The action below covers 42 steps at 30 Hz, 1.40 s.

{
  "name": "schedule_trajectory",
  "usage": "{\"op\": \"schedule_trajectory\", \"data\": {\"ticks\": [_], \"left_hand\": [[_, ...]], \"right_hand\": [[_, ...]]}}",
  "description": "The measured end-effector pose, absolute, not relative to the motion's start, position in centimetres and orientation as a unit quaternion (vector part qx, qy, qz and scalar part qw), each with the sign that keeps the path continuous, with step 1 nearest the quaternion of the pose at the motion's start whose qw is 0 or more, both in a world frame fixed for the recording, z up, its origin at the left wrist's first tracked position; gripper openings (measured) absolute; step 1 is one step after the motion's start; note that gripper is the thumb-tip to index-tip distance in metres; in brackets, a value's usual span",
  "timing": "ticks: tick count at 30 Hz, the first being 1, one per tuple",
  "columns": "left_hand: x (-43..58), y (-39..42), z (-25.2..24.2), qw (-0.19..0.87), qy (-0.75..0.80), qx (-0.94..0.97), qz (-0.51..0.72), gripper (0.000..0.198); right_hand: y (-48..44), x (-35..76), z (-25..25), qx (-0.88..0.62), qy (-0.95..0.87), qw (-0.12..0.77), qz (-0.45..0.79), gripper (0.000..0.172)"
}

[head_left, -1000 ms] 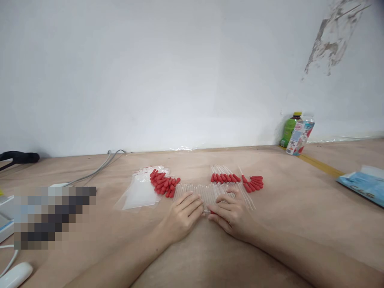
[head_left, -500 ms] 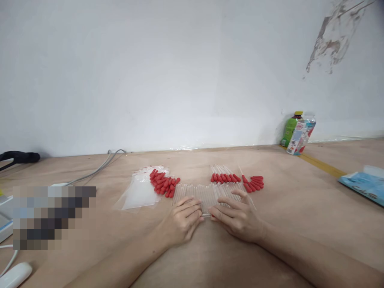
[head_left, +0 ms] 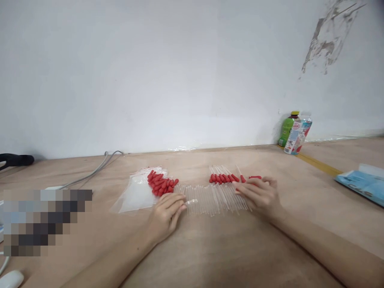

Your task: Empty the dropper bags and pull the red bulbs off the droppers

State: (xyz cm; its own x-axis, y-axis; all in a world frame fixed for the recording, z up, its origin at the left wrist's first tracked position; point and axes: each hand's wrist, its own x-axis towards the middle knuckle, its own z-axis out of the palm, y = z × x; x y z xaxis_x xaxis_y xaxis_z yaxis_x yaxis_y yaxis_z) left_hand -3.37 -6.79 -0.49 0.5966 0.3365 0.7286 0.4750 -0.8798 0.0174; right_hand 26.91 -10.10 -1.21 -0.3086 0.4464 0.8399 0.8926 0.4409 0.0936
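Note:
My left hand (head_left: 168, 212) is closed, with a clear tube (head_left: 192, 202) sticking out to the right from its fingertips. It rests at the left end of a row of clear thin tubes (head_left: 207, 200) lying side by side. My right hand (head_left: 264, 196) has its fingers stretched out over the row's right end, partly covering red rubber bulbs (head_left: 255, 177). Behind the row lie several droppers (head_left: 223, 178), red bulbs on pale stems. A heap of red bulbs (head_left: 160, 184) lies on clear plastic bags (head_left: 136, 196), beyond my left hand.
Two bottles (head_left: 294, 134) stand against the wall at the back right. A blue packet (head_left: 360, 182) lies on the wooden table (head_left: 195, 256) at the right. On the left are a grey cable (head_left: 96, 172), a black object (head_left: 16, 161), a white object (head_left: 12, 279) and a blurred-out patch.
My hands have moved apart from the middle of the tube row. The left went left with a clear tube; the right went right, over the red bulbs. The view shifted slightly.

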Motion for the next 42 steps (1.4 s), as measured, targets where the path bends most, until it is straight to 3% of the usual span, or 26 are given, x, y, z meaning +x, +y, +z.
{"op": "schedule_trajectory", "data": {"ticks": [6,12,19,26,35,42], "left_hand": [[-4.8,-4.5,-0.4,0.122,-0.338,-0.848,-0.389,0.026],[-5.8,-3.3,-1.1,0.156,-0.341,-0.851,-0.367,0.033],[-5.1,-3.8,-1.3,0.082,-0.361,-0.852,-0.372,0.022],[-4.6,-4.9,-0.5,-0.002,-0.384,-0.859,-0.338,0.026],[-4.8,-4.5,-0.8,-0.01,-0.382,-0.84,-0.385,0.028],[-4.9,-4.3,-0.9,0.026,-0.372,-0.84,-0.396,0.025]], "right_hand": [[-7.1,31.4,-1.6,-0.548,-0.663,0.494,-0.127,0.027],[-6.0,34.6,-2.3,-0.631,-0.598,0.488,-0.08,0.025],[-5.7,35.5,-2.6,-0.655,-0.616,0.435,-0.047,0.027],[-5.3,35.9,-3.0,-0.679,-0.614,0.398,-0.066,0.024],[-5.4,34.8,-2.2,-0.67,-0.611,0.401,-0.129,0.03],[-3.5,31.6,0.6,-0.778,-0.587,0.207,-0.086,0.03]]}}
